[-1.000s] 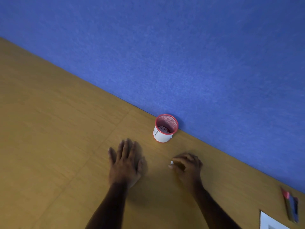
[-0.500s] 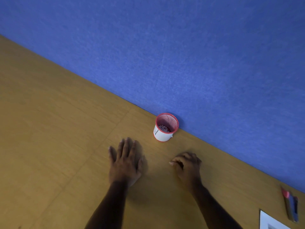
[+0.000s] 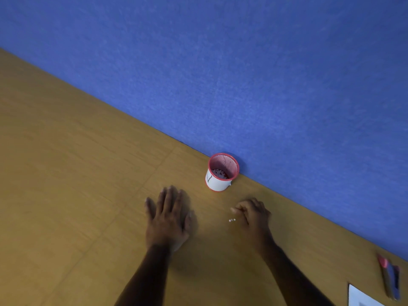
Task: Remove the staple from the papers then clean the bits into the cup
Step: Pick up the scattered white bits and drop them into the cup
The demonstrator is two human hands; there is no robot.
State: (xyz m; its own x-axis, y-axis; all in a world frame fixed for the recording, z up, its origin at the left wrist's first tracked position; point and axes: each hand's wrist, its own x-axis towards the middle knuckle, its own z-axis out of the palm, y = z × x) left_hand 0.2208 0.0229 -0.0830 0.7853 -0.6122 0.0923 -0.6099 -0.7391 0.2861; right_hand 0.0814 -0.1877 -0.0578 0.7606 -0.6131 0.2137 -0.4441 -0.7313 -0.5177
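1. Your left hand (image 3: 169,218) lay flat, fingers spread, on the tan wooden worktop (image 3: 66,184).
2. Your right hand (image 3: 254,214) was curled, empty, beside small white paper bits (image 3: 232,220).
3. The red mesh cup (image 3: 222,172) stood against the blue wall (image 3: 242,74).

— Where's the cup (image 3: 223,173)?
— Upright at the desk's far edge, touching the blue wall; red mesh, white band, white specks inside.
— Loose bits (image 3: 232,220)?
— Tiny white ones at its six o'clock.
— The papers (image 3: 362,298)?
— Four o'clock, a white corner.
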